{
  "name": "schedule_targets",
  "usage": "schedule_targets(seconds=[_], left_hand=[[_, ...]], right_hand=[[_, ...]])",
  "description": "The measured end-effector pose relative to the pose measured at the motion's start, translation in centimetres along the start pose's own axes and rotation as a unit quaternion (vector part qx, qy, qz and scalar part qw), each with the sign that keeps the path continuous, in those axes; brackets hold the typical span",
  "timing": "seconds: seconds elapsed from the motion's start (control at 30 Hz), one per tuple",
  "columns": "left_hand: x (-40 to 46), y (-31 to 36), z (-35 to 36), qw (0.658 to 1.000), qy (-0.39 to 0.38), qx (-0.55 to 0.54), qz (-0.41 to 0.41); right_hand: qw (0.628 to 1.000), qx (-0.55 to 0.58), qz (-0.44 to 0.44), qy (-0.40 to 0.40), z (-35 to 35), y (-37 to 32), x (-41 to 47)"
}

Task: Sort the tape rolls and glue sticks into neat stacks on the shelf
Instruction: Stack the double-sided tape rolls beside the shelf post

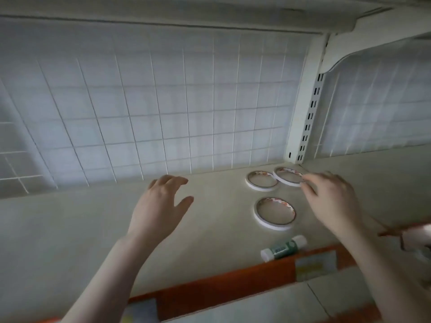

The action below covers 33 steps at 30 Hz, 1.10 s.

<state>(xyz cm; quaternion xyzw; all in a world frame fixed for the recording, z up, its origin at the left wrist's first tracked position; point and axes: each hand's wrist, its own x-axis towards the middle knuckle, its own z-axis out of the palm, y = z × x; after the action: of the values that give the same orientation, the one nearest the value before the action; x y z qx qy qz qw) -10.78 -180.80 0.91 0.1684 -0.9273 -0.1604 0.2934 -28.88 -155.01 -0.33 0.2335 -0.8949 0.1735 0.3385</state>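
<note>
Head view: right hand touches back tape roll; left hand apart.

View: head camera only, wide-angle, edges bowed.
Position: in front of the shelf, just above its board.
Facing: forward and down, toward the shelf's grid back.
Nearness: close, within arm's reach of the shelf.

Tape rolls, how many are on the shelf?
3 thin white tape rolls: one nearest the front, one at the back, and one beside it in the corner, touched by the right hand. More may be hidden.
</note>
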Motion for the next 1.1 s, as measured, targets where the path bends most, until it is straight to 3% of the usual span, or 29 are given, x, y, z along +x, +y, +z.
schedule_targets(seconds=[0.17,0.33,0.73,1.1], left_hand=[[1.2,5.2,3.4,0.998,0.002,0.026,-0.052],[1.7,7.8,5.2,0.995,0.014,0.052,-0.083],[3.4,9.0,7.7,0.994,-0.034,0.078,-0.074],[8.8,9.6,11.7,0.986,-0.148,0.058,0.046]], right_hand=[[0.987,0.027,-0.076,-0.138,2.8,4.6,4.0],[0.971,0.035,-0.145,-0.188,4.9,5.8,6.1],[0.957,0.062,-0.178,-0.220,6.6,6.5,5.8],[0.975,0.089,-0.077,-0.190,6.0,8.3,5.8]])
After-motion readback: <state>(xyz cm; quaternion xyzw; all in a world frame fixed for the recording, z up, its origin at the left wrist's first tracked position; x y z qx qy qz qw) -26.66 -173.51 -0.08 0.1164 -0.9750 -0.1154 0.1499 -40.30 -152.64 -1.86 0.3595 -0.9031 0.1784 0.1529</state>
